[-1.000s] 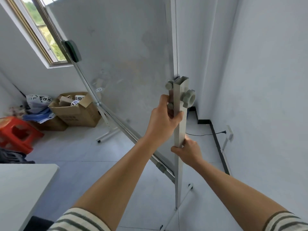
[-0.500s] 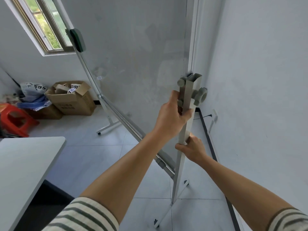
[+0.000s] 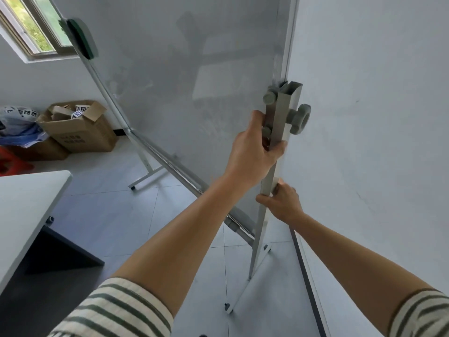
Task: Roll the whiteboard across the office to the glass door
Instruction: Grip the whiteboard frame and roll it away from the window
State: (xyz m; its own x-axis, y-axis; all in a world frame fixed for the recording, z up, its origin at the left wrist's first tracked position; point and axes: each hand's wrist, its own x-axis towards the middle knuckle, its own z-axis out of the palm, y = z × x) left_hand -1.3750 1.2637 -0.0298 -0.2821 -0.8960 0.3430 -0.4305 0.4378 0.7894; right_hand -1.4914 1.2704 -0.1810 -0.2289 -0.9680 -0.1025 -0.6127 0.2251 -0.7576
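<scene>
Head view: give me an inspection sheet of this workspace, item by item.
Surface: pale tiled floor, bare along the stand's path.
Job's things: whiteboard on a wheeled stand, tilted in this view; near upright post carries grey clamp knobs; a green eraser sits on the board's far edge.
Clutter: open cardboard box, a pile of bags, a red stool.
Grippers: left hand wraps the post just below the knobs; right hand grips it lower down.
Cables: nothing seen.
Surroundings: white wall close on the right, window upper left, white desk at left; no glass door in view.
</scene>
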